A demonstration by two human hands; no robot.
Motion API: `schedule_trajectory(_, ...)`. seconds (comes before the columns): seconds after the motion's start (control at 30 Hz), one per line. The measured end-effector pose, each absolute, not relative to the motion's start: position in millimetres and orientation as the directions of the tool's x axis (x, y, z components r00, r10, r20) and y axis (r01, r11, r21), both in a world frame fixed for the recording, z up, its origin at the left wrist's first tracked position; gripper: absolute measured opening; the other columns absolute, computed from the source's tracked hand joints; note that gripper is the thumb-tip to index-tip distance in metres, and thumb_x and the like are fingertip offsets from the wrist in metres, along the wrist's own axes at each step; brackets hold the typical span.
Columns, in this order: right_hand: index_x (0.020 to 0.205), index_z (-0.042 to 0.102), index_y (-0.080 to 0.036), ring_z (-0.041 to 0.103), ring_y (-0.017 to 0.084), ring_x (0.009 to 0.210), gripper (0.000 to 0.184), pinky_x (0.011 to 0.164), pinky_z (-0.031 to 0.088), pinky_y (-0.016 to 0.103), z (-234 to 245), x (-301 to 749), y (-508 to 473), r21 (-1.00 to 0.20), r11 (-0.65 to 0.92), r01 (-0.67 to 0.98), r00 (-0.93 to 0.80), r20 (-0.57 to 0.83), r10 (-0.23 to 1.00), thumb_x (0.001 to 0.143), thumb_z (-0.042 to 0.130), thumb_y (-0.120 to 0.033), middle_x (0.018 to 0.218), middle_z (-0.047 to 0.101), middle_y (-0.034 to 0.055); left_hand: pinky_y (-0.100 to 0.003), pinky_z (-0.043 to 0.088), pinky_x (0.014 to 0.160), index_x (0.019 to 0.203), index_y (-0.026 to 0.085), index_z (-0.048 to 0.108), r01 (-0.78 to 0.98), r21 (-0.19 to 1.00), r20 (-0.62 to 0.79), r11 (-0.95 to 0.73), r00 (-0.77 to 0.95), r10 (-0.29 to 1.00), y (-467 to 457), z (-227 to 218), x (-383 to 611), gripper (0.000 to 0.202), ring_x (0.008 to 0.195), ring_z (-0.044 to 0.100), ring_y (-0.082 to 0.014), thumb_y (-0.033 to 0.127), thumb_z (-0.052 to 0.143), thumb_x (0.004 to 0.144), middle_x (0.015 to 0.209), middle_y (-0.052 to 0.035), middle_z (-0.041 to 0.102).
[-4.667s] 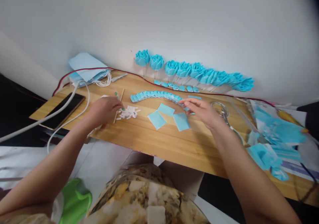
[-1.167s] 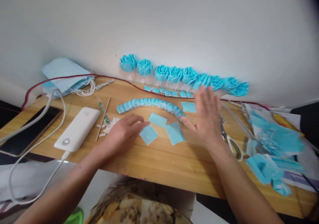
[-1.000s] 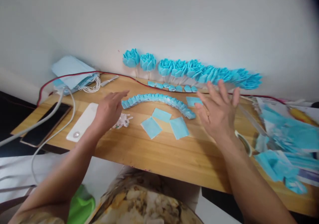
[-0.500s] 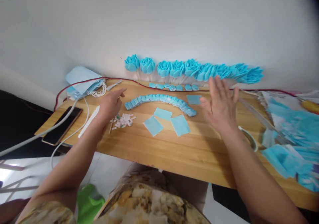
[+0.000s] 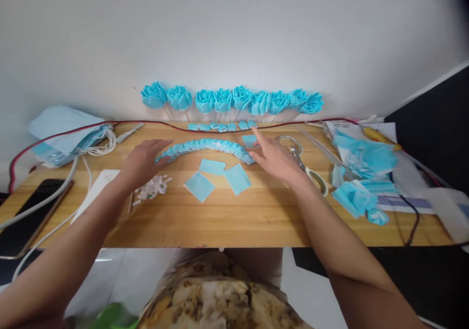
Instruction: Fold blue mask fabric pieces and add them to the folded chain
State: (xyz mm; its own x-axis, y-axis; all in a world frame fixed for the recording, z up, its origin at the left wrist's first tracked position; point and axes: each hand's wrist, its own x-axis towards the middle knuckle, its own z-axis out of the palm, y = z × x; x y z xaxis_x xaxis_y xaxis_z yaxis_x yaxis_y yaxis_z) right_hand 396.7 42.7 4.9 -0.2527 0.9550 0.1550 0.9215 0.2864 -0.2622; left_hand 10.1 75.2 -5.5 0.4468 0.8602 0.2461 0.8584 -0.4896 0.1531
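Note:
A curved row of folded blue fabric pieces [image 5: 208,145] lies across the middle of the wooden table. At its left end is my left hand [image 5: 144,160], palm down with fingers stretched out; whether it touches the row is unclear. My right hand [image 5: 276,157] is by the other end, fingers spread, thumb close to the last pieces. Neither hand grips anything. Inside the arc lie three flat blue squares [image 5: 212,166]. Another blue square [image 5: 250,140] is partly covered by my right fingers. Small folded blue pieces [image 5: 212,127] line up behind the arc.
Blue fabric roses [image 5: 223,99] on stems lean against the wall. Face masks [image 5: 66,129] and a phone [image 5: 32,216] are at left, white scraps [image 5: 152,187] nearer. Scissors [image 5: 317,180], a metal ruler [image 5: 322,148] and blue fabric pieces [image 5: 366,155] lie right. A red-black cord [image 5: 164,124] crosses the back.
My right hand has come down and inward to the arc's right end. My left hand has moved to its left end. The view has shifted right, showing more of the table's right side.

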Motion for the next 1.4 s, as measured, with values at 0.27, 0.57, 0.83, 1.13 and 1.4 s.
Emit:
schedule_trajectory(0.27,0.157,0.024,-0.017,0.062,0.034,0.115,0.074,0.092,0.048,0.044,-3,388,43,-0.137,0.308,0.942,-0.297,0.093,0.95,0.093,0.058,-0.031,0.126,0.068,0.0161,-0.047,0.041,0.11,0.147,0.02,0.044,0.899,0.064,0.093,-0.434,0.427,0.899,97,-16,26,0.065,0.134,0.049,-0.0329,0.04,0.058,0.086,0.147,-0.0147,0.05)
schedule_trajectory(0.57,0.156,0.03,-0.02,0.06,0.035,0.117,0.072,0.092,0.048,0.045,-8,383,43,-0.126,0.316,0.941,-0.309,0.071,0.948,0.092,0.058,-0.038,0.133,0.063,0.0169,-0.046,0.043,0.108,0.149,0.016,0.041,0.897,0.024,0.036,-0.44,0.439,0.898,110,-18,47,0.064,0.128,0.053,-0.034,0.033,0.055,0.089,0.141,-0.0159,0.056)
schedule_trajectory(0.83,0.156,0.03,-0.022,0.061,0.032,0.115,0.065,0.09,0.049,0.042,-4,399,47,-0.278,0.32,0.906,-0.288,0.149,0.946,0.098,0.046,-0.046,0.135,0.064,0.0135,-0.053,0.038,0.112,0.151,0.014,0.038,0.88,0.075,0.039,-0.469,0.467,0.883,117,-11,47,0.065,0.136,0.046,-0.0375,0.035,0.051,0.091,0.151,-0.0166,0.047)
schedule_trajectory(1.13,0.154,0.036,-0.015,0.066,0.029,0.104,0.053,0.086,0.048,0.038,3,412,51,-0.177,0.146,0.973,-0.115,0.173,0.978,0.102,0.028,-0.025,0.121,0.071,0.0147,-0.051,0.037,0.117,0.142,0.035,0.046,0.756,0.247,0.405,-0.606,0.488,0.773,61,29,44,0.05,0.136,0.049,-0.0298,0.045,0.052,0.094,0.147,-0.0009,0.053)
schedule_trajectory(1.4,0.147,0.042,-0.005,0.062,0.03,0.112,0.055,0.091,0.047,0.039,-21,412,61,-0.055,0.268,0.962,-0.26,0.13,0.957,0.093,0.032,-0.007,0.124,0.068,0.0209,-0.044,0.053,0.096,0.139,0.023,0.053,0.814,0.473,0.287,-0.339,0.221,0.932,49,36,6,0.052,0.106,0.064,-0.025,0.046,0.047,0.092,0.134,-0.0092,0.063)
